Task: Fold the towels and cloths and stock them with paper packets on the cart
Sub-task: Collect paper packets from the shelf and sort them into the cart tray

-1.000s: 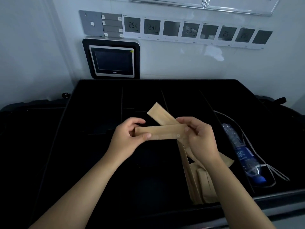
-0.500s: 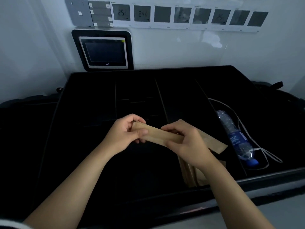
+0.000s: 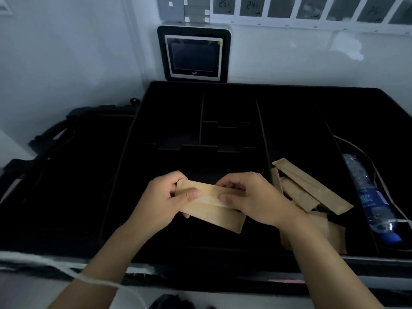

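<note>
Centrally, left hand and right hand both pinch stacked paper packets | loose packets centre right in cart tray | water bottle far right

The paper packets between the hands are plain tan, as is the loose pile of packets just right of the right hand. The cart tray beyond the hands is black throughout. Further right lies a clear bottle with a blue label and blue cap, beside a white cord.
</note>
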